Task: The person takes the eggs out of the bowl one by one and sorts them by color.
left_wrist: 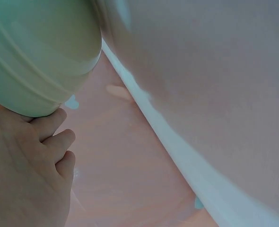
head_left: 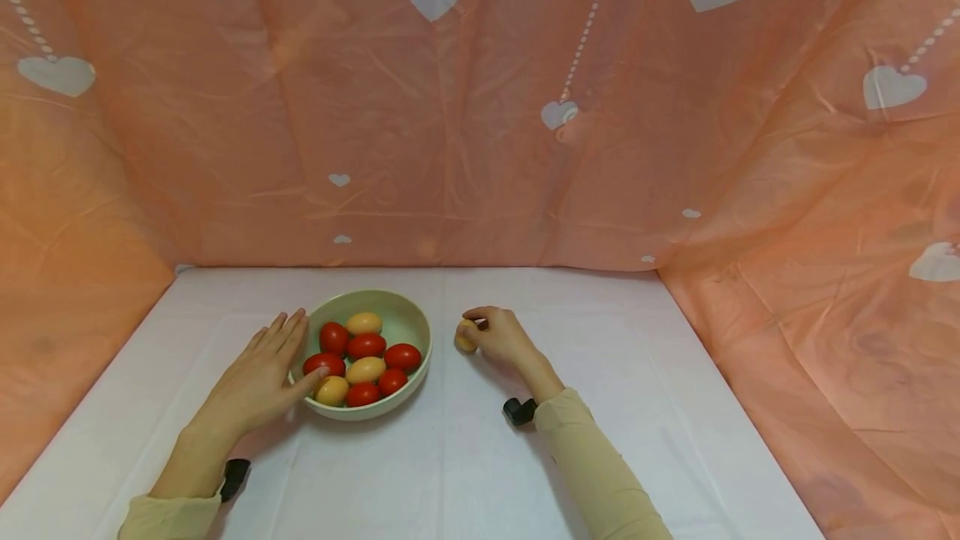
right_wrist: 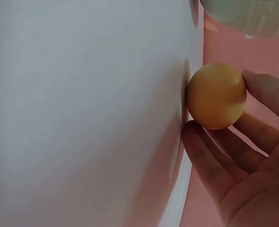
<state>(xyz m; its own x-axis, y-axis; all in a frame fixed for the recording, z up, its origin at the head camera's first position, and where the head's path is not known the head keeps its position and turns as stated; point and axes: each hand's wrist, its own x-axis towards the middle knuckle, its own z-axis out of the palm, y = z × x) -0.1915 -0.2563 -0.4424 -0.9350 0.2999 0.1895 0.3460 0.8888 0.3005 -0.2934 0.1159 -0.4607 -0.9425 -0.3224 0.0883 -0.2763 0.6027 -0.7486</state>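
Observation:
A pale green bowl (head_left: 371,413) holds several smooth red eggs (head_left: 367,346) and yellow eggs (head_left: 365,370). My left hand (head_left: 251,382) rests at the bowl's left side, its fingers stretched along the outer wall and the thumb reaching over the rim. In the left wrist view the fingertips lie against the bowl's ribbed outside (left_wrist: 40,61). To the right of the bowl, my right hand (head_left: 506,338) pinches a yellow egg (right_wrist: 217,96) between thumb and fingers, close over the white tabletop. The fingers partly cover this egg in the head view.
A white cloth (head_left: 360,482) covers the table. An orange curtain (head_left: 450,148) with white hearts rises behind it and along both sides. Small black devices sit at my left wrist (head_left: 235,478) and right wrist (head_left: 519,412).

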